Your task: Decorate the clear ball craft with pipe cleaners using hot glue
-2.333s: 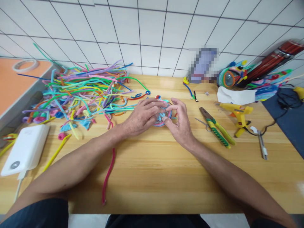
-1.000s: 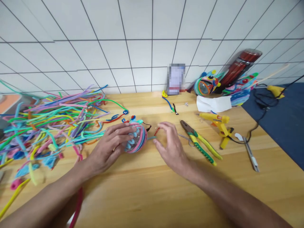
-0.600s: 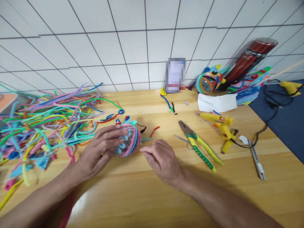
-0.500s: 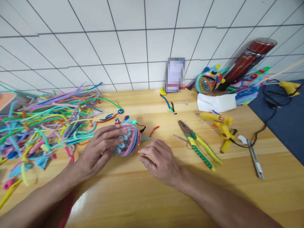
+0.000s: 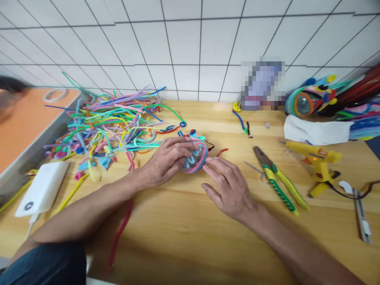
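A clear rounded craft body (image 5: 194, 158), wound with pink and blue pipe cleaners, rests on the wooden table. Small red, blue and mint bits stick out at its far side, with a thin black strand at its right. My left hand (image 5: 162, 162) is closed over its left side, fingers lying across the top. At its right edge are the fingertips of my right hand (image 5: 230, 184), which is open with the thumb spread away and nothing in it. A red pipe cleaner piece (image 5: 222, 152) lies just beyond that hand.
A heap of pipe cleaners (image 5: 118, 122) and a white power bank (image 5: 43, 188) lie left. On the right are pliers (image 5: 277, 180), small scissors (image 5: 257, 171), a yellow glue gun (image 5: 319, 162) and a utility knife (image 5: 360, 215). A decorated craft piece (image 5: 310, 99) stands behind white paper (image 5: 317, 130).
The view has swung left, bringing the power bank in. My right hand has come up to the craft body, its fingers straighter than before. My left hand keeps its hold.
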`<state>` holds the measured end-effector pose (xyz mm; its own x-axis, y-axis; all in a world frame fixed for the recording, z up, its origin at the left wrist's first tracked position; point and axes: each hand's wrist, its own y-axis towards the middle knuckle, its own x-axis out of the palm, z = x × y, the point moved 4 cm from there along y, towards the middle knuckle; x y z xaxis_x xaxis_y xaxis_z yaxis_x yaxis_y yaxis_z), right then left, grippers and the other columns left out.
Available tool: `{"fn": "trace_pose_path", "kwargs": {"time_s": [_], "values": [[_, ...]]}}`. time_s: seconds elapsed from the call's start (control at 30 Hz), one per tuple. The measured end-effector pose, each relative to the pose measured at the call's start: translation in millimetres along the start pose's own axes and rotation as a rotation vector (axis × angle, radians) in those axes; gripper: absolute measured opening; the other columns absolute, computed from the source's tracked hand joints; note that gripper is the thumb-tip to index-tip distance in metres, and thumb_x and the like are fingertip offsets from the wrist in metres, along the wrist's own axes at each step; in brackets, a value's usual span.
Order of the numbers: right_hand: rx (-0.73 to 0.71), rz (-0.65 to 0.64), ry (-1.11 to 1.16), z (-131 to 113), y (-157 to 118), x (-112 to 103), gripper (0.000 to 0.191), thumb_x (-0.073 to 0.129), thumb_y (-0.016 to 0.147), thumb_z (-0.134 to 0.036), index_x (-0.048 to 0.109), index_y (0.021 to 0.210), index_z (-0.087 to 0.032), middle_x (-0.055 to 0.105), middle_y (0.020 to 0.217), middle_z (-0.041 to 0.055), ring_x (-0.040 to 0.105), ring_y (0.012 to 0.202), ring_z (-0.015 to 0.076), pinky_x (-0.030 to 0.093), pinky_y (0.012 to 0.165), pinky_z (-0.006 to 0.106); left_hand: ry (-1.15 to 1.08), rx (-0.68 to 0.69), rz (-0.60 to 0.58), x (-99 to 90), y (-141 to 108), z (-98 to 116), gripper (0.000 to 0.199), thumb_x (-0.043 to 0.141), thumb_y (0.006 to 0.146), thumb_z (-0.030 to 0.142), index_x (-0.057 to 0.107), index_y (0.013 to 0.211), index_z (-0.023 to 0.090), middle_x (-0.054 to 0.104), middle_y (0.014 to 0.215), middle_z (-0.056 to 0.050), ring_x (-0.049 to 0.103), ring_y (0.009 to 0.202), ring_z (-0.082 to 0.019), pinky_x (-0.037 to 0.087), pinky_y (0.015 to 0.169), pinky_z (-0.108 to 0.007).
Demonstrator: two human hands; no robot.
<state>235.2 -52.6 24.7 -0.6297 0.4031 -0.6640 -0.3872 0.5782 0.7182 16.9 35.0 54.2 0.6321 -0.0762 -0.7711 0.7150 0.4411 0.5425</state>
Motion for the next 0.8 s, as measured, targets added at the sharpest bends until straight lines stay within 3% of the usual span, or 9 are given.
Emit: {"fn": "trace_pose_path", "kwargs": {"time_s": [0.3, 0.8], "values": [[-0.076, -0.046, -0.097, -4.9, 18.6, -0.5, 0.050, 0.071, 0.105, -0.027, 0.059, 0.152, -0.016, 0.073, 0.141, 0.0186, 0.067, 0.136, 0.0334, 0.061, 0.109, 0.051, -0.050, -0.032, -0.029, 5.8, 0.2, -6.7, 0.023, 0.046, 0.113, 0.023, 0.065, 0.125, 0.024, 0.076, 0.148, -0.011, 0.061, 0.149, -0.026, 0.049, 0.123, -0.052], [-0.071, -0.118, -0.156, -0.2, 12.2, 12.0, 0.063, 0.074, 0.104, -0.031, 0.053, 0.162, -0.018, 0.069, 0.148, 0.0188, 0.062, 0.142, 0.0355, 0.058, 0.114, 0.053, -0.069, 0.005, -0.004, 7.6, 2.1, -6.9, 0.024, 0.047, 0.115, 0.026, 0.066, 0.129, 0.024, 0.075, 0.150, -0.010, 0.061, 0.150, -0.025, 0.049, 0.125, -0.050]]}}
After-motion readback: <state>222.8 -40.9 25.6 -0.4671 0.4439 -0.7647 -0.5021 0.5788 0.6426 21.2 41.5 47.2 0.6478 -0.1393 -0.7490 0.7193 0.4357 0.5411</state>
